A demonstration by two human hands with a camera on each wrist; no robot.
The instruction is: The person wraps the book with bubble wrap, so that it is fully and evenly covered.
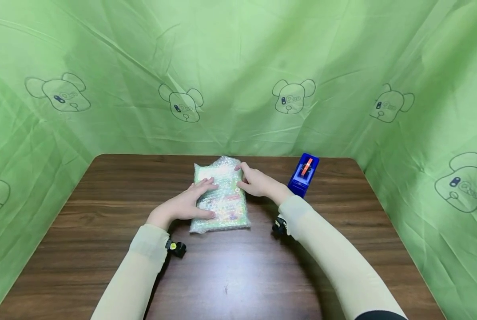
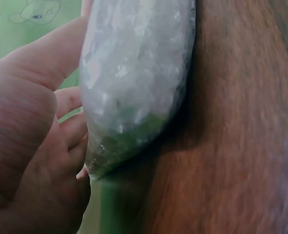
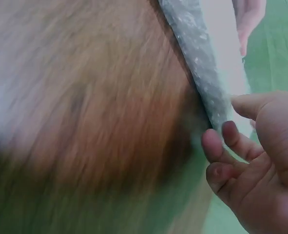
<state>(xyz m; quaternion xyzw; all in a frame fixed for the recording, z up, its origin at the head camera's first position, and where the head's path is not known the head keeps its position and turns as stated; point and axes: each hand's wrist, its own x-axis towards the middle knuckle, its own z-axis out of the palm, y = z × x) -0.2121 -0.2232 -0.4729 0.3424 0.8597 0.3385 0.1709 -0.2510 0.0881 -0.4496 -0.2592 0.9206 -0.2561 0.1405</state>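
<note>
A flat package in bubble wrap (image 1: 224, 211), with a colourful printed front showing through, lies on the wooden table in the head view. Across its left side rests my left hand (image 1: 188, 202), fingers and thumb spread over the top. The left wrist view shows this hand (image 2: 31, 112) along the side of the wrapped package (image 2: 134, 68). My right hand (image 1: 258, 181) holds the package's upper right edge. In the right wrist view, the thumb and bent fingers of that hand (image 3: 260, 161) meet at a corner of the bubble wrap (image 3: 195, 44).
A blue tape dispenser-like object (image 1: 304, 174) with an orange part stands right of the package, just beyond the right wrist. The brown table (image 1: 114, 200) reaches back to green fabric curtains (image 1: 238, 66) on several sides.
</note>
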